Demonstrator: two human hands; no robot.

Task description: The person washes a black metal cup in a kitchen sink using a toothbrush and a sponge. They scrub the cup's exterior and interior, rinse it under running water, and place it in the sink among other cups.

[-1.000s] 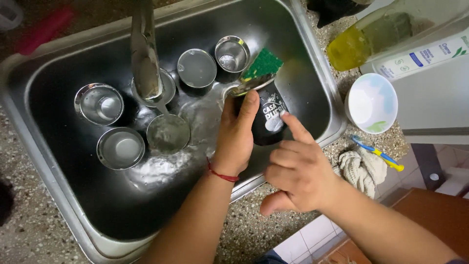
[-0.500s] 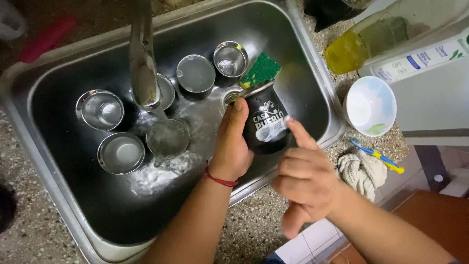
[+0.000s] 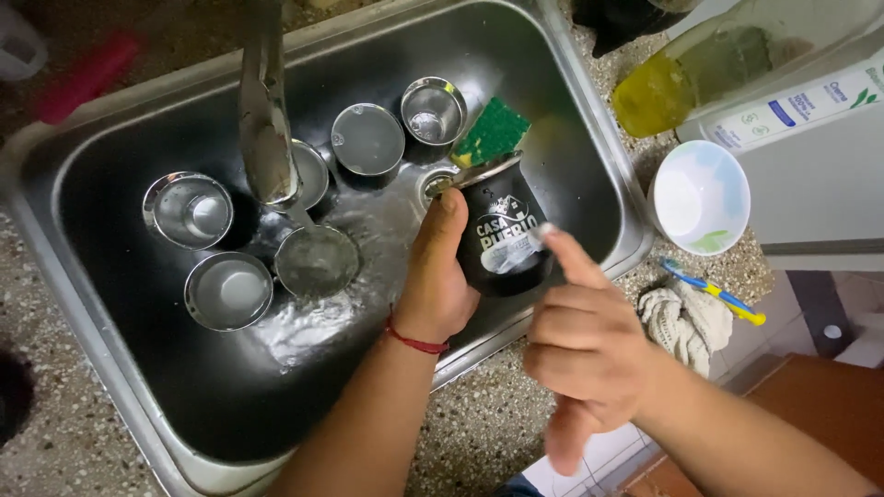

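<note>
The left hand (image 3: 437,276) is wrapped tight round a black mate cup (image 3: 502,241), held over the steel sink (image 3: 589,120) at its four o'clock edge. The right hand (image 3: 585,345) holds nothing, forefinger touching the cup's label. A green sponge (image 3: 491,132) lies at twelve o'clock of the cup.

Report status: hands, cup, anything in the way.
Left hand grips black cup over sink. Right hand fingertip on cup. Steel cups below, clear.

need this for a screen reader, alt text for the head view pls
The left hand holds a black cup over a steel sink while the right hand points a finger at its label. Steel cups and a green sponge sit in the sink.
</note>
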